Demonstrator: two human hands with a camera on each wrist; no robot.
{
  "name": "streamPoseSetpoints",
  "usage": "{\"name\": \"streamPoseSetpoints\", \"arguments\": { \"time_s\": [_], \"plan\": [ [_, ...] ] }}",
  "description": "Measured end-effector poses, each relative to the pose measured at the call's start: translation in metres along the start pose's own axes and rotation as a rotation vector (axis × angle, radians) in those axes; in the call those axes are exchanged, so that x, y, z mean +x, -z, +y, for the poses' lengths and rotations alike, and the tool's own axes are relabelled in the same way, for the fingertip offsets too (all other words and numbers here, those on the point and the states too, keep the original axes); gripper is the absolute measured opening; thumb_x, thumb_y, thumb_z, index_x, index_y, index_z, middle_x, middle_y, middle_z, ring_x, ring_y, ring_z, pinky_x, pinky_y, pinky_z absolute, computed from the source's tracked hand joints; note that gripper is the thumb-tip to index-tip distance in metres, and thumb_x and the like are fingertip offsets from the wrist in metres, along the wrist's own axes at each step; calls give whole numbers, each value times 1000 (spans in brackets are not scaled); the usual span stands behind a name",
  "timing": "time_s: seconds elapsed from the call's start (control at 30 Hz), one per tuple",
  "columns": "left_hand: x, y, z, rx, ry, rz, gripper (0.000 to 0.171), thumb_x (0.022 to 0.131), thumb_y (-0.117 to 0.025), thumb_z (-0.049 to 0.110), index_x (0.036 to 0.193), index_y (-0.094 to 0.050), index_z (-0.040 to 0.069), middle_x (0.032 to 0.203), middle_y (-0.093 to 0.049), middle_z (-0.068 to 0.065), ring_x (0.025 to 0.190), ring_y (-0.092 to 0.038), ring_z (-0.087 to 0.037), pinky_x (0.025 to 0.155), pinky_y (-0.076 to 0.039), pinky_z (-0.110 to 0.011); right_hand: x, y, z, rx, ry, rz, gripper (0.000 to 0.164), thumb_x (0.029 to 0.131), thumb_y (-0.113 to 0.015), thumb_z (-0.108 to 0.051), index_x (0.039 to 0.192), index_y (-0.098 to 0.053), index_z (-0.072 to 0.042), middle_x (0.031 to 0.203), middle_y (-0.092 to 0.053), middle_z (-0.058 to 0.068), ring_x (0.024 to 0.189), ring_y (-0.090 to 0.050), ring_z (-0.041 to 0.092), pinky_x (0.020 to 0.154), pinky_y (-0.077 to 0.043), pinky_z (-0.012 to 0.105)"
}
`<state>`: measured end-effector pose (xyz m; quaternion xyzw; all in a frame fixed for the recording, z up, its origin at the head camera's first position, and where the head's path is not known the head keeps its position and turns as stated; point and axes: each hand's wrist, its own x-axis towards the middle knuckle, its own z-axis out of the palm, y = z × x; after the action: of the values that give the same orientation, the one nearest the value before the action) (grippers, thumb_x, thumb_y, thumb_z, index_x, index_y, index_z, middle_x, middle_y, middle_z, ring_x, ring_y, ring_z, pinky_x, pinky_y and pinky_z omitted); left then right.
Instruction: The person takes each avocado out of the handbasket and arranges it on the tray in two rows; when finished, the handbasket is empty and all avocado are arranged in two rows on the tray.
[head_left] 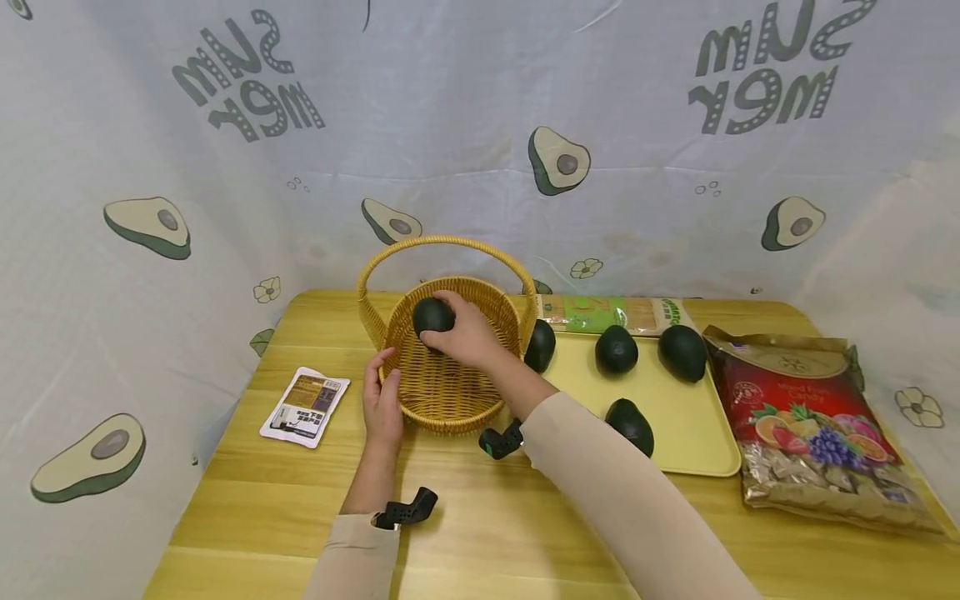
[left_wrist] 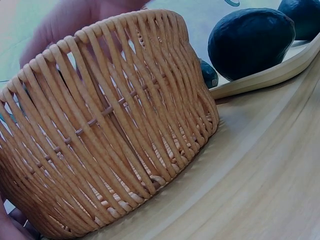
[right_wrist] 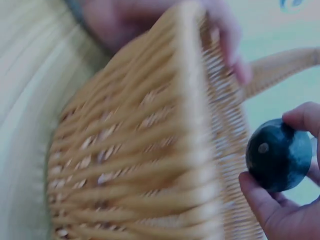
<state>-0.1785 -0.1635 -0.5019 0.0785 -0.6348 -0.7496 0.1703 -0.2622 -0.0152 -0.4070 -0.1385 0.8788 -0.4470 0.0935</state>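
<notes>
A yellow wicker basket (head_left: 450, 408) with a tall arched handle stands on the table. My right hand (head_left: 468, 333) holds a dark green avocado (head_left: 432, 317) over the basket's opening, pinched between thumb and fingers. In the right wrist view, the avocado (right_wrist: 277, 155) shows its pale stem spot. My left hand (head_left: 384, 408) grips the basket's left rim, its fingers reaching over the edge. Further avocados (head_left: 617, 350) lie on and by a pale yellow tray (head_left: 675, 425) right of the basket; one is partly hidden behind the handle.
A white and brown packet (head_left: 304, 407) lies left of the basket. Behind the tray is a long flat noodle-like package (head_left: 615, 313). A big red candy bag (head_left: 813, 425) lies along the tray's right side. A printed curtain (head_left: 465, 108) hangs behind the table.
</notes>
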Motion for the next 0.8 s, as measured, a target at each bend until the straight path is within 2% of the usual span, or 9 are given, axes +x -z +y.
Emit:
{"name": "streamPoseSetpoints", "arguments": {
  "time_s": [0.13,0.33,0.47,0.57,0.8],
  "plan": [
    [1,-1,0,8,-11,3,39,104,-42,8,142,-47,0,158,-39,-9,148,-32,-22,109,-32,-22,-14,9,-11,53,23,41,70,90,-74,-31,153,-43,-23,148,-51,15,125,-58,38,93,-55,53],
    [-1,-1,1,31,-9,7,39,105,-42,9,142,-47,-1,160,-39,-8,152,-28,-21,114,-29,-27,-47,28,-20,138,1,56,71,90,-75,-33,153,-42,-28,150,-50,13,119,-62,36,86,-57,48],
    [-2,-2,2,42,-2,8,39,105,-42,10,142,-47,0,161,-38,-9,153,-26,-22,118,-27,-34,-71,44,-17,200,-2,54,71,91,-75,-32,153,-41,-31,154,-45,11,115,-64,37,82,-58,44],
    [-4,-2,3,34,1,4,38,105,-42,10,142,-48,2,162,-36,-9,154,-23,-25,121,-24,-42,-88,56,-10,222,10,52,72,91,-75,-29,153,-40,-30,156,-42,10,117,-63,38,81,-59,43],
    [-5,-2,3,25,-2,1,39,104,-42,9,142,-46,0,163,-34,-10,158,-14,-26,126,-12,-51,-124,86,5,163,1,79,74,91,-77,-26,154,-39,-26,155,-42,10,113,-58,35,80,-59,41]
  ]
}}
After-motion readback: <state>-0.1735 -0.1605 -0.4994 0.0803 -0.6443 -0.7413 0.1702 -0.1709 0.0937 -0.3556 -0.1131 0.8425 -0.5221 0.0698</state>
